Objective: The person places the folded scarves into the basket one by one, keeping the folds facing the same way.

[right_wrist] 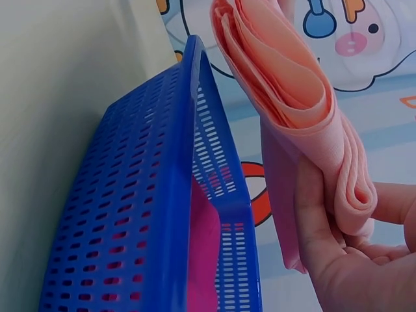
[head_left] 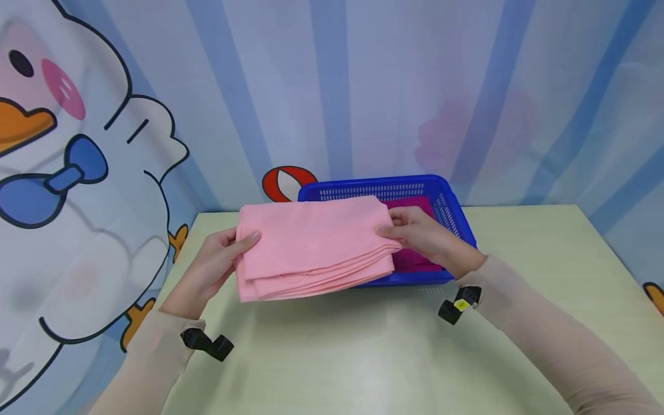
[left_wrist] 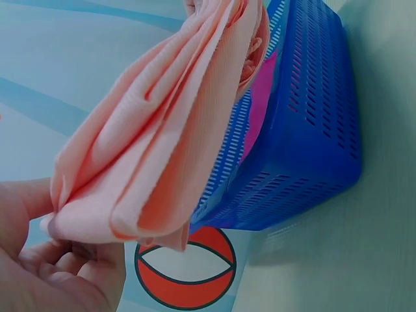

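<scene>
A folded light-pink cloth (head_left: 316,242) in several layers is held up between two hands, in front of and partly over a blue plastic basket (head_left: 407,279). At its left end the left hand (head_left: 215,259) pinches it, thumb on the near face. The right hand (head_left: 422,233) grips the opposite end, its thumb also on top. Seen from the left wrist, the cloth's layers (left_wrist: 149,149) hang in loose folds; the right wrist view shows the rolled fold (right_wrist: 351,182) between thumb and fingers. Inside the basket lies a magenta cloth (head_left: 415,262), partly hidden by the right hand and the pink cloth.
The basket stands on a pale yellow-green table (head_left: 332,351) near its back edge. Behind rises a blue striped backdrop (head_left: 384,98) with a cartoon duck (head_left: 93,242) at the left. Small black cameras (head_left: 207,343) are strapped to both wrists.
</scene>
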{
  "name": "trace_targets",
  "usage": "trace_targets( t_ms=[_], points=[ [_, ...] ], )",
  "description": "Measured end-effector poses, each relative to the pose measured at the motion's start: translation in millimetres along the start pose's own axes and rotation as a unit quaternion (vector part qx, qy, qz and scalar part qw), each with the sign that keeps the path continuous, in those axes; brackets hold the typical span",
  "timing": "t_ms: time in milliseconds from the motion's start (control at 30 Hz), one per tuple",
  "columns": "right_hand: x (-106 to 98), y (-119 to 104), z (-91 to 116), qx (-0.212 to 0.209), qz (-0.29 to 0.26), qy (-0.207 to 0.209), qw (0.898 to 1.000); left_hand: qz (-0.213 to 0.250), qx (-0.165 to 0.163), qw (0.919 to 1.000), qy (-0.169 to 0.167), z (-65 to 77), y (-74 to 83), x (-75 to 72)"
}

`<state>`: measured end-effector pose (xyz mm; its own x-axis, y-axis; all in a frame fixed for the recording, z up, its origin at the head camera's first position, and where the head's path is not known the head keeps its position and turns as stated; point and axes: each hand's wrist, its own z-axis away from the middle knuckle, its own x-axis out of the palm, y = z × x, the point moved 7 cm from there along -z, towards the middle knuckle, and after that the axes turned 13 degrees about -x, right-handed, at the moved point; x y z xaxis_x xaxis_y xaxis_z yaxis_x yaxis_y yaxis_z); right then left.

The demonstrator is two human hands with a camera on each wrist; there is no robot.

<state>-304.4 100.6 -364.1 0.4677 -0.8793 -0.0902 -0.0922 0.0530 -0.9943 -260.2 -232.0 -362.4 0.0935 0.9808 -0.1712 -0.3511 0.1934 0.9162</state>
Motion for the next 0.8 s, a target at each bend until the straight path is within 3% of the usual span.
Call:
trace_targets(
  t_ms=[800],
  points=[
    [-34.8, -13.4, 2.2, -0.009, 0.014, 0.018, 1.000, 0.009, -0.018, 0.9998, -0.003, -26.2, 23.2, 27.4]
  ],
)
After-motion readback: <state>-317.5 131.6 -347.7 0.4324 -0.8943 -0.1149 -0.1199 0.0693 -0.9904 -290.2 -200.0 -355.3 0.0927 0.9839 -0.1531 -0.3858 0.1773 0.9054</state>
